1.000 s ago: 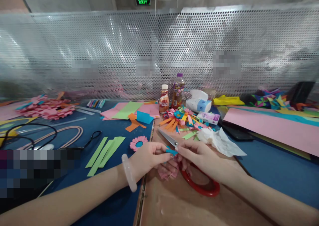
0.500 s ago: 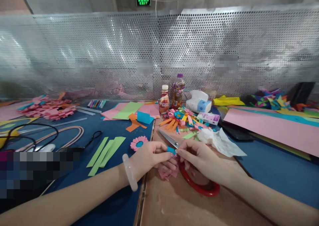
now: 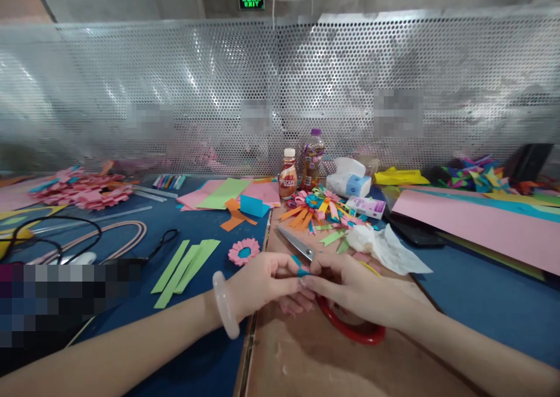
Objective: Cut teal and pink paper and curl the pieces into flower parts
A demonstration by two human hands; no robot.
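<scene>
My left hand and my right hand meet over the brown board, fingertips pinched together on a small blue paper piece. Pink paper that was under my left fingers is now hidden by the hands. Red-handled scissors lie under my right hand, their blades pointing up and left. A pink paper flower with a blue centre lies just left of my left hand. A pale bangle circles my left wrist.
Green paper strips lie at left on the blue table. Two bottles, a tissue pack, a crumpled tissue, a heap of coloured paper curls and large pink sheets stand behind. A perforated metal screen closes the back.
My hands have closed in on each other and dropped slightly; the blue piece is more covered and the pink paper beneath my left fingers no longer shows.
</scene>
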